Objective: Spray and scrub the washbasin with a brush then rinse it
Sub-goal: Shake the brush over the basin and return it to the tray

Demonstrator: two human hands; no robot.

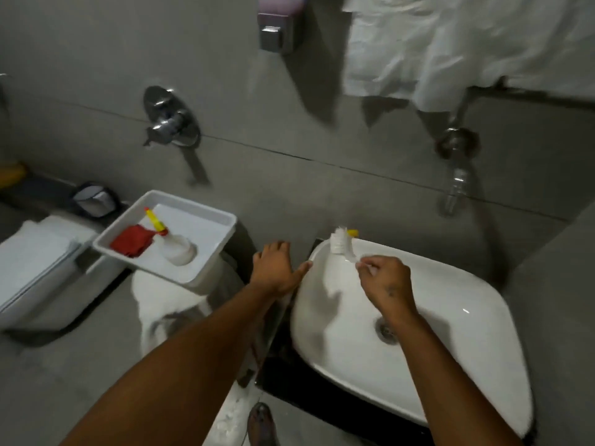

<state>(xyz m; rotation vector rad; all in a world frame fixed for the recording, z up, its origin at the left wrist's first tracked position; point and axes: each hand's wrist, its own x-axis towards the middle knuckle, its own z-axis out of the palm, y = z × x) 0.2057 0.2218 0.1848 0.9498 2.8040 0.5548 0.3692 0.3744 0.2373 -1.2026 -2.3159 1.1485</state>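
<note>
A white washbasin fills the lower right, with a metal drain at its middle. My right hand is over the bowl, shut on the clear handle of a white brush. The bristles touch the basin's far left rim. My left hand rests open on the basin's left edge, thumb against the rim. A white spray bottle with a yellow and red nozzle lies on its side in a white tray to the left, apart from both hands.
A red cloth lies in the tray beside the bottle. The wall tap hangs above the basin's far side. A mixer valve, a soap dispenser and a white towel are on the wall. A toilet stands at left.
</note>
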